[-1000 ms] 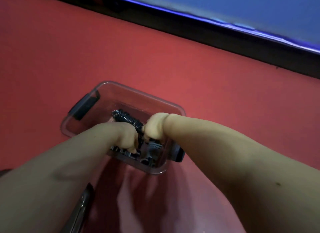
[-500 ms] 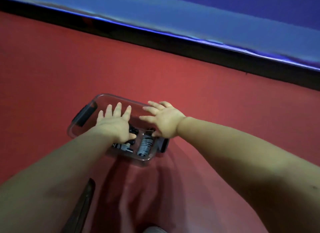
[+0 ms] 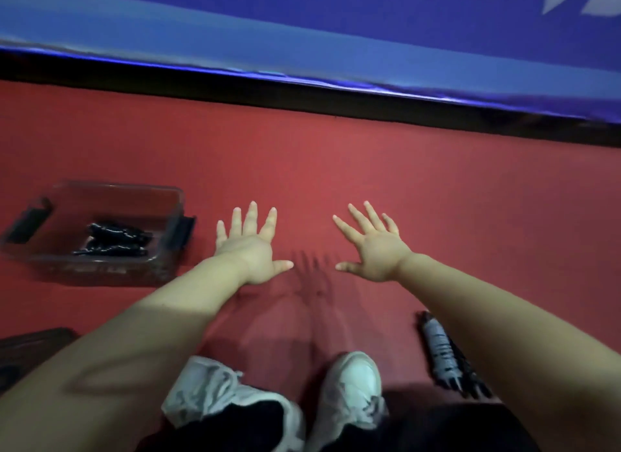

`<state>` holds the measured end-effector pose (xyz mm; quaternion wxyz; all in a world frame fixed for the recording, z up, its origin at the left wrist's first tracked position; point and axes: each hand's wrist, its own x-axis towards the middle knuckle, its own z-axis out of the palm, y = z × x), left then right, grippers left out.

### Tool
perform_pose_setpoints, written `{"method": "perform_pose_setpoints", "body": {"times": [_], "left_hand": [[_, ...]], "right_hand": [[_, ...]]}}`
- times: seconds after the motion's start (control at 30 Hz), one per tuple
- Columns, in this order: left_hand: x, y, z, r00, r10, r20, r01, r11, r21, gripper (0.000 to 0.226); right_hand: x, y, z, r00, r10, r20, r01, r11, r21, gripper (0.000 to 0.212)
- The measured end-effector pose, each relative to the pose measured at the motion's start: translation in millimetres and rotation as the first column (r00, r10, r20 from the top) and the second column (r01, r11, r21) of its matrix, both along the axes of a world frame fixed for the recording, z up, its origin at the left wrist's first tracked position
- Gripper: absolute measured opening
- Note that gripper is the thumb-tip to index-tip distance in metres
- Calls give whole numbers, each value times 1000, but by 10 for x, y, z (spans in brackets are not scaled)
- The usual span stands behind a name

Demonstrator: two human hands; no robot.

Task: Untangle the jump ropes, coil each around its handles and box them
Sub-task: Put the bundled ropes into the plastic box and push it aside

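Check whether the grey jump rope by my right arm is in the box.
Out: the grey jump rope lies on the floor, apart from the clear box.

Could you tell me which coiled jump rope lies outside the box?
The rope on the floor by the right forearm; the other rope lies inside the clear box.

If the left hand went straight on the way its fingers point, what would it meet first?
The left hand points across red floor; the way looks free up to the black strip under the blue wall, depth unclear. The box lies to its left.
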<state>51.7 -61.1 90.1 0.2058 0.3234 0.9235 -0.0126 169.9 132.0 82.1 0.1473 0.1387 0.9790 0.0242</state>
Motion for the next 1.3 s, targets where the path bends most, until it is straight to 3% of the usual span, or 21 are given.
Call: {"method": "perform_pose_setpoints", "body": {"times": [0.2,0.3,0.47,0.6,0.87,1.0,1.1,1.2,1.3], "left_hand": [[861,779,-301,985,-140,105,137,990,31,97],[1210,1064,-468,969,-171,180,163,985,59,96],[1505,1247,-805,949,-179,260,181,983,17,94],[1483,1255,-1001,943,-164,290,173,985,-5,92],[1397,1204,-1178,947,-140,289,155,987,-32,87],[1320,1104,-1154,946,-121,301,127,992,1,89],[1198,1011,-1076,956,-140,259,125,989,73,89],[990,899,-929,963,-183,196,151,975,165,87],[736,752,-737,947,-281,155,238,939,247,86]], "right_hand": [[1081,621,-446,927,-360,110,367,929,-53,88],[1488,757,-744,804,-551,222,581,807,-103,81],[1806,694,-1221,639,-677,366,763,620,-186,72],[1684,617,-1360,662,-671,335,741,654,-154,75],[1626,625,-1472,702,-666,253,703,705,-94,54],[1557,604,-1378,678,-691,250,734,623,-270,51],[1465,573,-1202,738,-637,222,652,589,-479,58],[1306,443,-951,861,-488,141,465,645,-607,63],[1034,239,-711,954,-297,47,265,754,-601,63]]}}
